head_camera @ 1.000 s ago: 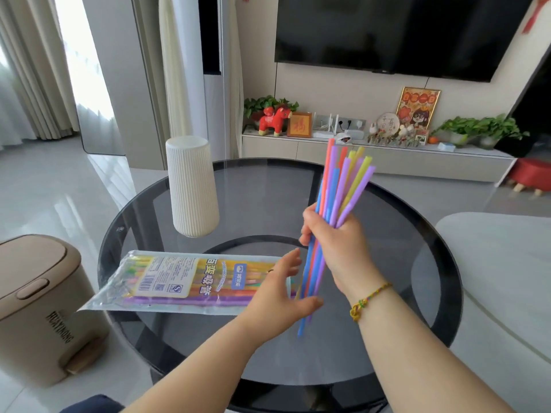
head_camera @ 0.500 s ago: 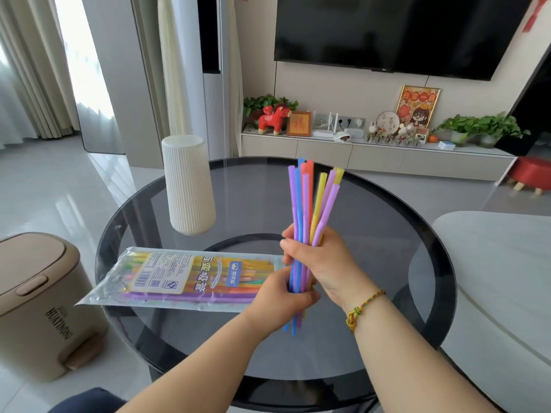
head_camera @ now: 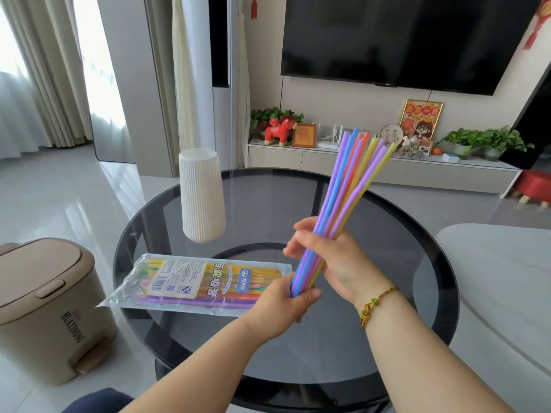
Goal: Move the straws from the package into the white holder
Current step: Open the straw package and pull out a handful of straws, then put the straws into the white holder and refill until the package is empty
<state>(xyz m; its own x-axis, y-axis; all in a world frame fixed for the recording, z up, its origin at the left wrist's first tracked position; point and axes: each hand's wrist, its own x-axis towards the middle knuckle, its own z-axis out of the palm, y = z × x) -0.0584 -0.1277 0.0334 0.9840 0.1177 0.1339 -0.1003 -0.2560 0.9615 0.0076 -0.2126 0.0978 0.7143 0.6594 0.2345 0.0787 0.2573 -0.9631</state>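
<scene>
the only view sits on the person's head, wide-angle, facing forward and down across the round glass table (head_camera: pixel 393 239); the left hand (head_camera: pixel 283 302) and right hand (head_camera: pixel 334 260) are close below it, the television (head_camera: pixel 417 40) far at the top, edges bowed by the lens.

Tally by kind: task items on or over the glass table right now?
white holder: 1
straw package: 1
bundle of loose straws, gripped by left hand and right hand: 1
Total: 3
</scene>
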